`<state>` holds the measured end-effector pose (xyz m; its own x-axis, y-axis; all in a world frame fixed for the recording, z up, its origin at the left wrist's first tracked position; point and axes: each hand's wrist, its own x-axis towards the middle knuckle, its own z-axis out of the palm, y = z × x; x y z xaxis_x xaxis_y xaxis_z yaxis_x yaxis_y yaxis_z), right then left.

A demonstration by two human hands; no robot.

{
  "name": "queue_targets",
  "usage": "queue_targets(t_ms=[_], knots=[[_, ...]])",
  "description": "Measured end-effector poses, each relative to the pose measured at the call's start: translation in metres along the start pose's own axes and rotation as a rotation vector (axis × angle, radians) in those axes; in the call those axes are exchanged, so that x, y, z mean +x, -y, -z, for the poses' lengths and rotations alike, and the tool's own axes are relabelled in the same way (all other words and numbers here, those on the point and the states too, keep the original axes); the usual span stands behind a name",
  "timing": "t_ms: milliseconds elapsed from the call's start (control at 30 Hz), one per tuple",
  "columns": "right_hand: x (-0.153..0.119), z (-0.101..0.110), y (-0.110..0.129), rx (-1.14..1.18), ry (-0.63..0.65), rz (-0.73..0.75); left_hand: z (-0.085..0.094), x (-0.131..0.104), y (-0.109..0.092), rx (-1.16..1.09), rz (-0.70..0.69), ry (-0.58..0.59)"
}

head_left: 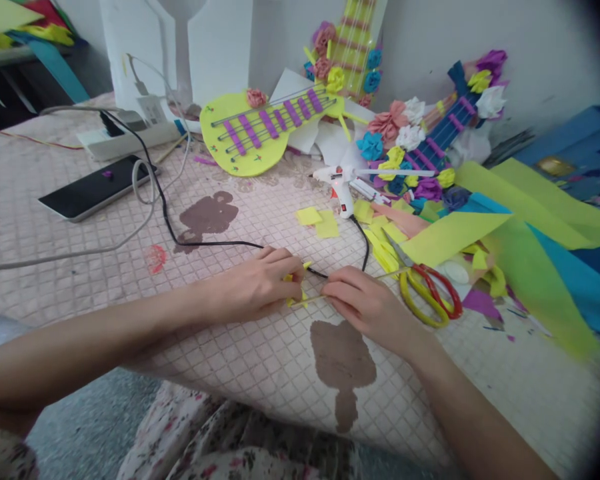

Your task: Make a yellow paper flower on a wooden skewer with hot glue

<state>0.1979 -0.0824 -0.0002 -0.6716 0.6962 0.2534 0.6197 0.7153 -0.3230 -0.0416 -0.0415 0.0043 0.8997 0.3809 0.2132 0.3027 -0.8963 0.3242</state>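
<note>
The desk [260,360] is spreading under everything, and loose green and blue sheets [545,280] are covering much of its right side. A yellow paper guitar [250,137] is lying toward the back, while a blue flowered guitar [443,137] is leaning to its right. A white power strip [130,141] and a dark phone [97,189] are sitting at the left. In the middle, the two hands are working close together: the left hand [267,283] is pinching a small yellow paper piece [307,265], and the right hand [367,300] is gripping a thin stick [316,299] that is running across toward the left fingers. The paper seems to be getting lined up with or wrapped around the stick, though the fingers are hiding where they meet; this is calling for a steady stick and a light, even pinch. Scissors [414,268] are resting just beyond the right hand, and a white glue gun [343,193] is standing behind it. A black cord [215,244] is passing close by the fingers and could be snagging the stick or tugging the glue gun. Small yellow squares [327,223] are lying beside the gun.
</note>
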Motion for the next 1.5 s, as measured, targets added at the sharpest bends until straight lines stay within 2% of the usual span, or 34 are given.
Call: queue_targets(t_ms=[333,500,633,967,1267,1500], knots=[[0.001,-0.003,0.003,-0.053,0.001,0.009,0.002,0.000,0.004,0.116,0.028,0.017],[0.003,-0.006,0.004,-0.058,0.034,-0.015,0.002,0.000,0.004,0.165,0.031,-0.024],[0.002,-0.010,0.005,-0.076,0.067,-0.021,0.001,-0.001,0.005,0.158,0.025,-0.034],[0.006,-0.015,0.007,-0.093,0.035,-0.010,-0.001,-0.001,0.008,0.157,-0.050,-0.022],[0.004,-0.016,0.007,-0.105,0.036,-0.030,-0.003,-0.001,0.010,0.142,-0.049,-0.003],[0.003,-0.019,0.005,-0.085,0.056,-0.025,0.000,0.001,0.001,0.112,-0.052,-0.033]])
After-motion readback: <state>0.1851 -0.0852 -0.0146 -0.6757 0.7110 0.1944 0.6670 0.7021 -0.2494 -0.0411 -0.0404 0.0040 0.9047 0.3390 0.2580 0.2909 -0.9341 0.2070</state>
